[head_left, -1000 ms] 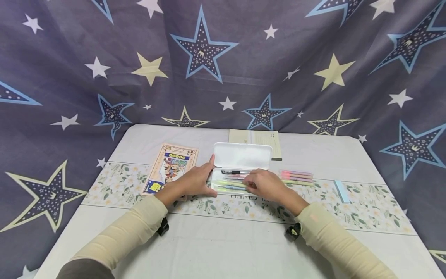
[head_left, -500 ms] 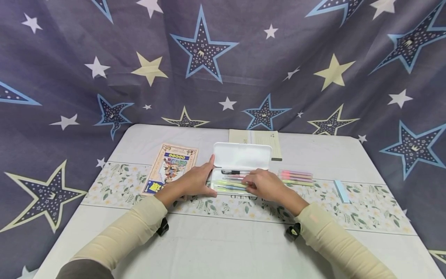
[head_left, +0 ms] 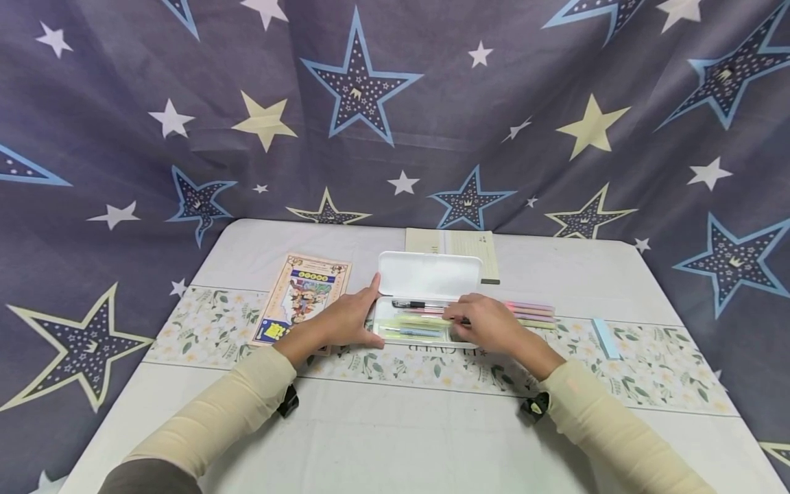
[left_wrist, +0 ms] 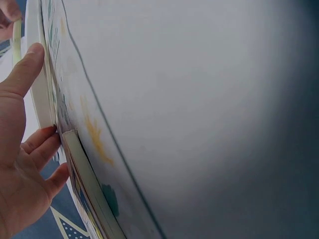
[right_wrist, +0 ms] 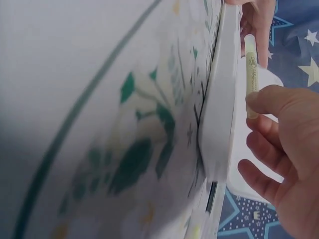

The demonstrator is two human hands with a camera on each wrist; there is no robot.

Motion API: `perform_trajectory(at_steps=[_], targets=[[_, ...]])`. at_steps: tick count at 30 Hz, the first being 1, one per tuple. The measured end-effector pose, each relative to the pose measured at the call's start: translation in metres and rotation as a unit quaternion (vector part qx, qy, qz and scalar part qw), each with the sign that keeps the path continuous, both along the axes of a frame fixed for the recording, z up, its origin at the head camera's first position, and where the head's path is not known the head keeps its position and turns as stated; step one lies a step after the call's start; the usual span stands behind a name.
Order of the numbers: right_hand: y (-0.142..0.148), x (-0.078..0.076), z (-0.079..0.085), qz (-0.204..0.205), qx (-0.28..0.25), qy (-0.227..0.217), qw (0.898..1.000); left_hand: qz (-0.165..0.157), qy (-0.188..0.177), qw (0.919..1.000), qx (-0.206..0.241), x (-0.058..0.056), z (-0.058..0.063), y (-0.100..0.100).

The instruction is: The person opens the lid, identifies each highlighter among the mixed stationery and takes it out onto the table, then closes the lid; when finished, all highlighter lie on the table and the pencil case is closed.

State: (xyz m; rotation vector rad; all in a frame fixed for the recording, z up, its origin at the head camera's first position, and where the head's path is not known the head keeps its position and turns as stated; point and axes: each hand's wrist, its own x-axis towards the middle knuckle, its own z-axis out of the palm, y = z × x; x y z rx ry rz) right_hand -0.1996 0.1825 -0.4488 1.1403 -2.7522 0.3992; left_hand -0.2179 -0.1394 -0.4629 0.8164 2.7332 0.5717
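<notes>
Curtain: a dark curtain (head_left: 524, 41) printed with stars hangs behind everything.
Table: a white table (head_left: 401, 439), crossed by a flowered band (head_left: 395, 370).
Book: an illustrated book (head_left: 308, 295) lies flat on the left, partly under the left forearm.
Case: a white pencil case (head_left: 430, 274) lies open at the middle, its lid tipped back on the far side.
Notepad: a cream notepad (head_left: 487, 254) lies behind the case, partly covered by the lid.
Left hand: the left hand (head_left: 348, 319) is spread wide at the case's left end, thumb near, forefinger by the lid.
Right hand: the right hand (head_left: 490, 326) pinches a yellow pen (right_wrist: 251, 64) between thumb and forefinger, over the case's right part.
Outer pens: coloured pens (head_left: 531, 312) lie side by side, right of the case.
Blue strip: a pale blue strip (head_left: 606, 338) lies farther right.
Inner pens: several pens lie inside the case, including a black-gripped pen (head_left: 409, 304) along the far side.
</notes>
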Motion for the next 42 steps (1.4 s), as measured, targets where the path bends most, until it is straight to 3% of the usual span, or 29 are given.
perform_trajectory(at_steps=[25, 42], targets=[[0.082, 0.009, 0.000, -0.099, -0.011, -0.004, 0.995, 0.002, -0.004, 1.0000, -0.008, -0.001, -0.001, 0.001], [0.132, 0.020, -0.002, -0.125, 0.010, -0.021, 0.992, 0.005, -0.005, 0.9999, -0.009, -0.001, -0.002, -0.001]])
